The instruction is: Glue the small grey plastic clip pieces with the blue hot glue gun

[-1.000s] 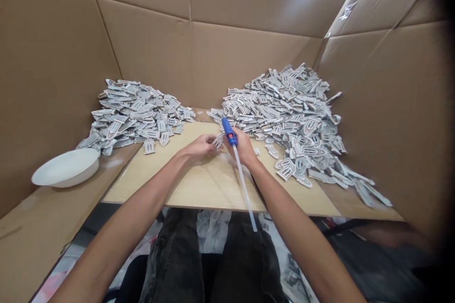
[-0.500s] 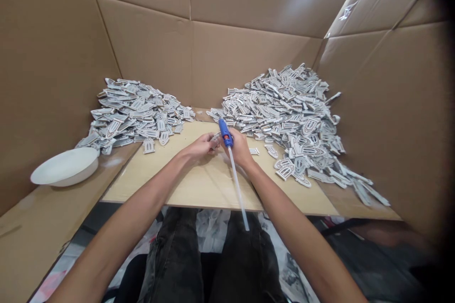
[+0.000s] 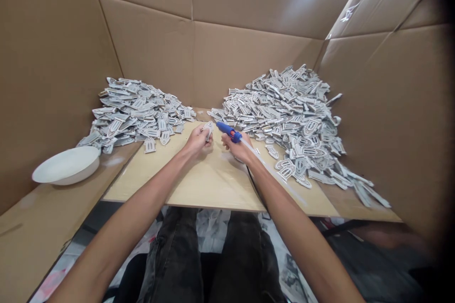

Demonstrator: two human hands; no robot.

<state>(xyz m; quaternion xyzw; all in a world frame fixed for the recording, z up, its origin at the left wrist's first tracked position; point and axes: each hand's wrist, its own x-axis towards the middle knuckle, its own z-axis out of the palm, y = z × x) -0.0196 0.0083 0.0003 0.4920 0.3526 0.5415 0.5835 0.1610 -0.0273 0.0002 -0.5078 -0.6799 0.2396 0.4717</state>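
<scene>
Two grey piece heaps (image 3: 137, 111) (image 3: 287, 111) flank bench (image 3: 199, 184) rear corners; white bowl (image 3: 66, 165) left edge. Left hand (image 3: 197, 141) fingers pinch one piece (image 3: 208, 128); right hand (image 3: 239, 147) grips blue glue gun (image 3: 229, 131).

small assembly workshop: desk (image 3: 199, 189) walled by cardboard screens (image 3: 227, 52), two heaps of identical grey cut-out pieces (image 3: 284, 109), blue glue gun (image 3: 229, 131).

The glue gun (image 3: 229, 131) in the right hand (image 3: 237, 147) has a glossy blue plastic body. The piece (image 3: 208, 128) in the left hand (image 3: 197, 141) looks like matt grey card. Beneath both hands, the board (image 3: 209, 180) is smooth pale wood. The surrounding walls (image 3: 245, 57) are matt brown cardboard.
</scene>
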